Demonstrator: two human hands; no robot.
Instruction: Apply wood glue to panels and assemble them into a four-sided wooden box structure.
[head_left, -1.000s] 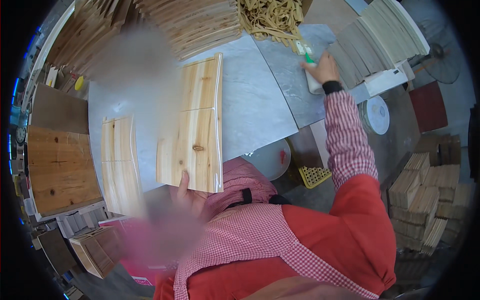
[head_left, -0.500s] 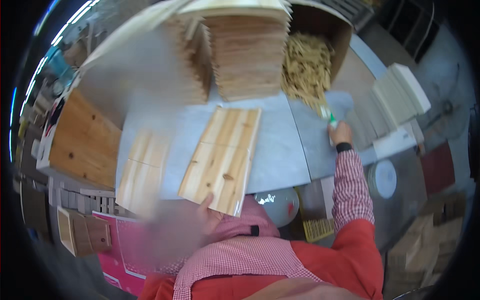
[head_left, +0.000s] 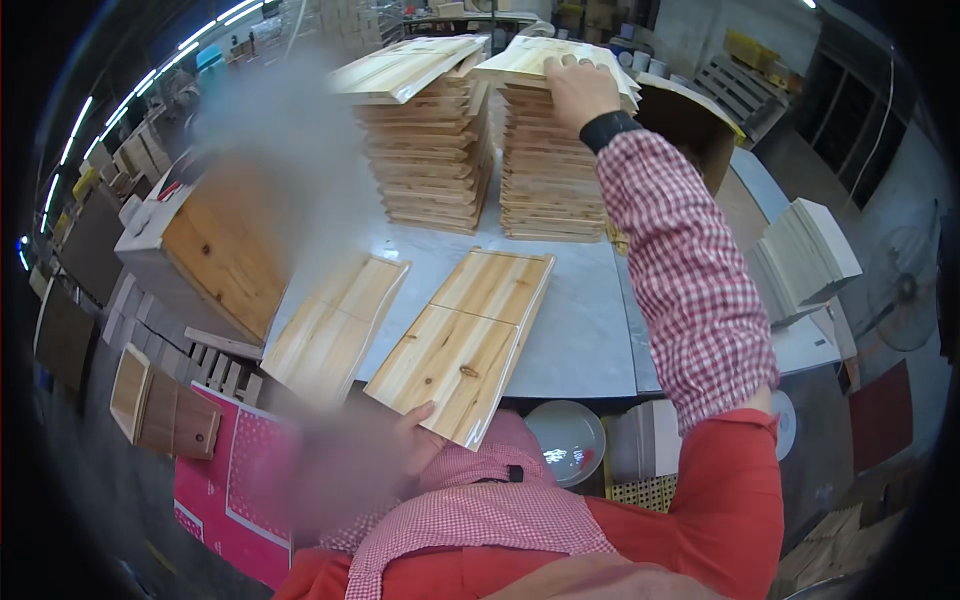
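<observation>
Right grip [head_left: 583, 95] now seemingly atop panels [head_left: 550, 165]

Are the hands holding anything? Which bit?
The left hand holds a wooden panel by its near edge; the right hand touches another panel atop the right stack, grip unclear.

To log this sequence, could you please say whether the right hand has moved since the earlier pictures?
Yes: the right hand has moved left and up, from right of the right wooden-board stack onto its top board.

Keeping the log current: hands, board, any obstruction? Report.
Left hand: holding knotted board, near edge. Right hand: atop right stack. Left side of view partly blurred.
</observation>
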